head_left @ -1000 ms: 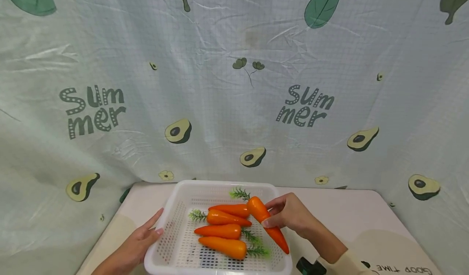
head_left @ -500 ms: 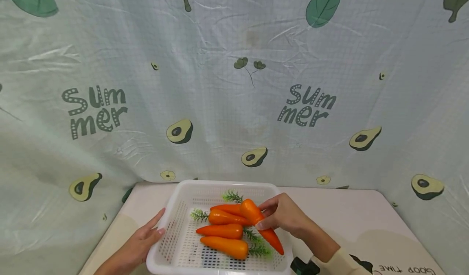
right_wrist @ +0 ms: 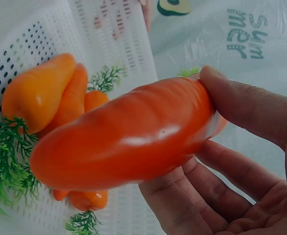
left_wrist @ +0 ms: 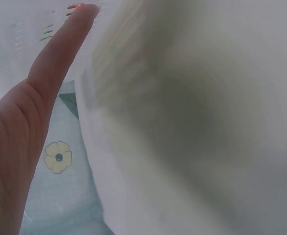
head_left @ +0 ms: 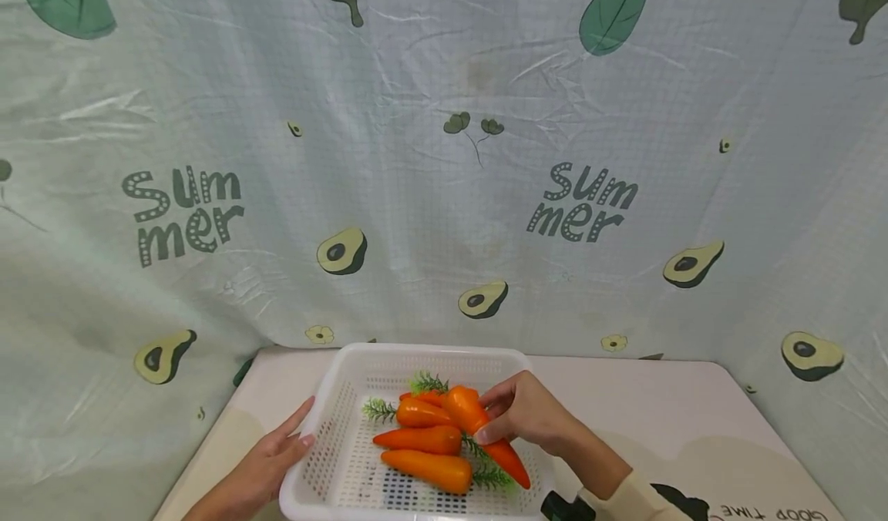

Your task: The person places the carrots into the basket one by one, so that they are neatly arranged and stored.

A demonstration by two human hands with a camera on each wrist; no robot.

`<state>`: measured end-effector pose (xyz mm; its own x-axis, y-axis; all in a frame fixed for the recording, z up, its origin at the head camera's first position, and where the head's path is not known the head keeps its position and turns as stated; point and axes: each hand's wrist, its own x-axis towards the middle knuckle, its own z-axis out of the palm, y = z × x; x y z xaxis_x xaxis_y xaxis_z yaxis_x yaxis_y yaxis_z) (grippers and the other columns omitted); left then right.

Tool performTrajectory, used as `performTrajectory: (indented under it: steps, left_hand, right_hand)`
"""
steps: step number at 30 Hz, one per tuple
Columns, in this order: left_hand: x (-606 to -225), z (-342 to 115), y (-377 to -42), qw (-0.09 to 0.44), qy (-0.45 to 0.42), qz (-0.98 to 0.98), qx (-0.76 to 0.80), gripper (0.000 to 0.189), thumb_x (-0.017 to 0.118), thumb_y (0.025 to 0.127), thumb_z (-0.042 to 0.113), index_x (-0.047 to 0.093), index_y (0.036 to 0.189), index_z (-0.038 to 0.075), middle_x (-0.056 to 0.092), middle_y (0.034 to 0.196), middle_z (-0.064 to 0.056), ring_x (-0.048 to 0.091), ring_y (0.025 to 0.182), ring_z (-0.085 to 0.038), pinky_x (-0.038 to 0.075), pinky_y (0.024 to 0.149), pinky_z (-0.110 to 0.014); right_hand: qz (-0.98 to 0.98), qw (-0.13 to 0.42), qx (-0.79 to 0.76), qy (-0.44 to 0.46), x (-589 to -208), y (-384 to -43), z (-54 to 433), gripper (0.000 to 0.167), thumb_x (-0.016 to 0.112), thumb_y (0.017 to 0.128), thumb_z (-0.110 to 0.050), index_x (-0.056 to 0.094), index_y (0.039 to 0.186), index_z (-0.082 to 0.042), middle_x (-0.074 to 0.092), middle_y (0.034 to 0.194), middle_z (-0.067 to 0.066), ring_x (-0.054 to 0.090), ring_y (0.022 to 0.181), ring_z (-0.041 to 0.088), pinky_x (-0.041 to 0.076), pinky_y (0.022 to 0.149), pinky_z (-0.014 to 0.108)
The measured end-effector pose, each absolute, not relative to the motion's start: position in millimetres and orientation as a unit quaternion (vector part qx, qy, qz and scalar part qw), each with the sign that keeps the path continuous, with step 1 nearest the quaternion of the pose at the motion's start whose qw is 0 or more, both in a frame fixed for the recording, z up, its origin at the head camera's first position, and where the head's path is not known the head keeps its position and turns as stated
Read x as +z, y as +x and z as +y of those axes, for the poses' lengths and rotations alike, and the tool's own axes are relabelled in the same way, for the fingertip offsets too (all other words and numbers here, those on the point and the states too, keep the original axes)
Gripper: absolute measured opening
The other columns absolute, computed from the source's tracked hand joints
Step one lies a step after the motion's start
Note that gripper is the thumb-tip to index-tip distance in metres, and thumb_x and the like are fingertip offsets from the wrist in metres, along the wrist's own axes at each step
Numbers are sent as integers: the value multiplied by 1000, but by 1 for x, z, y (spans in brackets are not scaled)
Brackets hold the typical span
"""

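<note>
A white perforated plastic basket [head_left: 430,348] stands in front of me. Inside it lie several orange toy carrots with green leafy tops: a lighter one [head_left: 425,469] nearest me, one [head_left: 415,438] behind it, and others farther back, partly covered. Between thumb and fingers, my right hand [head_left: 530,413] grips another carrot [head_left: 509,463] over the basket's right half. Its thin tip slants down toward me, its leafy top [head_left: 428,383] away to the back left. In the right wrist view this carrot [right_wrist: 129,139] fills the middle. My left hand [head_left: 260,459] rests against the basket's left side, fingers extended.
The basket stands on a pale table [head_left: 624,398] with printed lettering at the right front. Behind rises a curtain [head_left: 416,197] printed with avocados and leaves. A dark band-like object [head_left: 567,507] shows at my right wrist.
My right hand has moved left and slightly toward me with its carrot, which now covers more of the carrots at the back. The left hand stays at the basket's side.
</note>
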<state>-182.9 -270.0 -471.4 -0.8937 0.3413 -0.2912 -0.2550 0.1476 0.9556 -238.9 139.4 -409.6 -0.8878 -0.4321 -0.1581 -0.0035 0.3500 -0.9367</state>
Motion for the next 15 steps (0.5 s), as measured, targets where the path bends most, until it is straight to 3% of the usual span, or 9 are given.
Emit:
performTrajectory:
  steps: [15]
  left_hand:
    - [-474,-270,-183,232,47,722,650,82,44,113,36,-15,166,14,9,164,-41,62,129,-42,60,92,-60]
  right_hand:
    - [798,208,-547,-145,-411,-241,130,41,91,74,-4,79,112,3,71,79,5,67,68,18,65,65,35]
